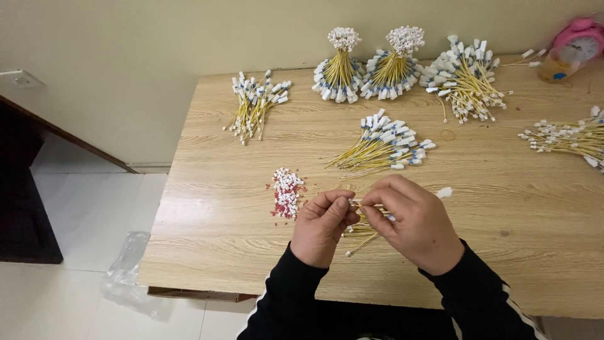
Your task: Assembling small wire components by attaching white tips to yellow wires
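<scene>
Bare left hand point(321, 228) & right hand point(416, 221), no rings; long black sleeves point(286, 296), white stripes on sleeve at lower right of frame.

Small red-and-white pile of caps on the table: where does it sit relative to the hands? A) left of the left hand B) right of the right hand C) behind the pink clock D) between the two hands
A: the pile of caps lies on the table just left of the left hand, away from the right hand.

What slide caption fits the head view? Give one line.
Left hand and right hand pinch a small white cap on thin yellow wires above a wooden table.
</scene>
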